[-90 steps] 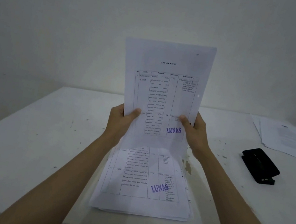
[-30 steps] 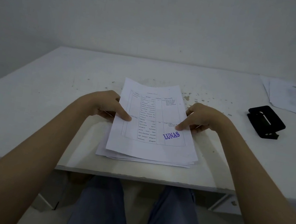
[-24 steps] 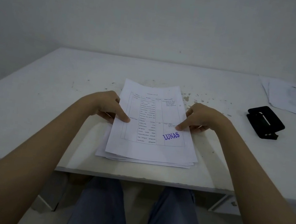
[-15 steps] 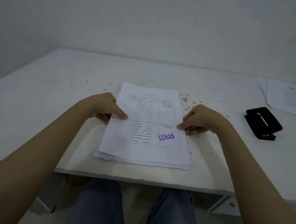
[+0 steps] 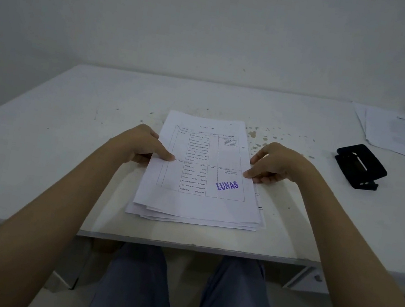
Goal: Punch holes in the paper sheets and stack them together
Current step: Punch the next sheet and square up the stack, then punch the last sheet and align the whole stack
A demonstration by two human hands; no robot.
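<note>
A stack of printed paper sheets (image 5: pixel 195 205) lies flat near the table's front edge, its lower edges slightly fanned. The top sheet carries a table and a purple LUNAS stamp (image 5: pixel 227 185). My left hand (image 5: pixel 141 145) pinches the stack's left edge, thumb on top. My right hand (image 5: pixel 272 163) pinches the right edge the same way. A black hole punch (image 5: pixel 360 166) sits to the right, apart from both hands.
A second pile of white sheets (image 5: pixel 400 134) lies at the table's far right corner. The white table (image 5: pixel 49 155) has scuffed spots behind the stack. A wall runs along the far edge. My legs show below the front edge.
Three seconds ago I held one sheet upright above the stack; it now lies on top. In the last second both hands nudged the stack slightly left.
</note>
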